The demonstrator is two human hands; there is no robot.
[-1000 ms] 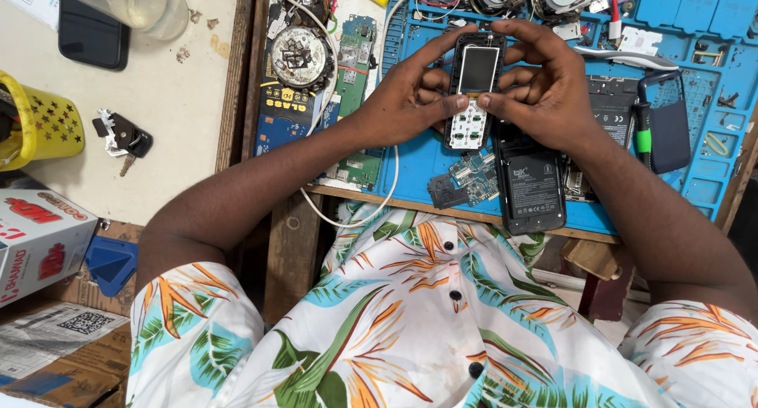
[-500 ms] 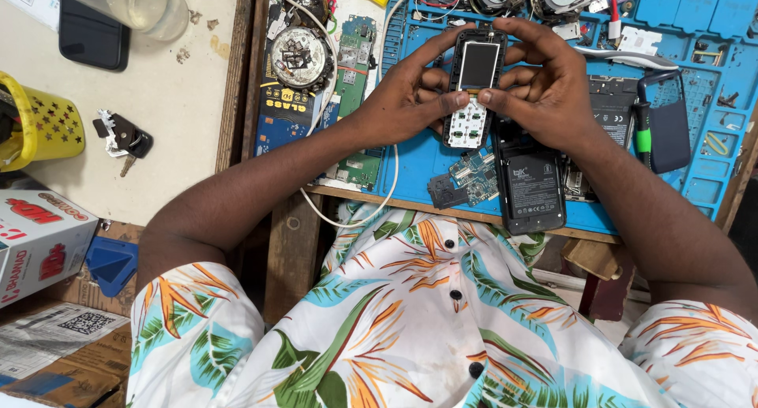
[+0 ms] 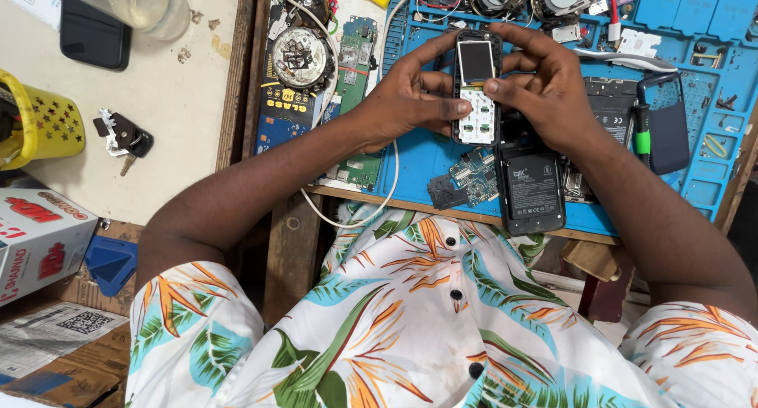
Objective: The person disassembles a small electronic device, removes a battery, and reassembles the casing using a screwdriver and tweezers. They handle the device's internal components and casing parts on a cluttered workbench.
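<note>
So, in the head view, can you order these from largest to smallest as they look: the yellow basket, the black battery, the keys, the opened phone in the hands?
1. Black battery and yellow basket: similar; the basket is cut off by the frame, so unsure.
2. Opened phone, partly covered by fingers.
3. Keys, smallest.

Both hands hold a small opened keypad phone with a dark screen and bare white key contacts [image 3: 476, 88] above the blue rubber work mat [image 3: 418, 159]. The left hand [image 3: 403, 100] closes its grip on the phone's left edge; the right hand [image 3: 545, 84] clasps the right edge, thumb on the contacts. A black rectangular battery [image 3: 533, 188] lies just below on the mat.
</note>
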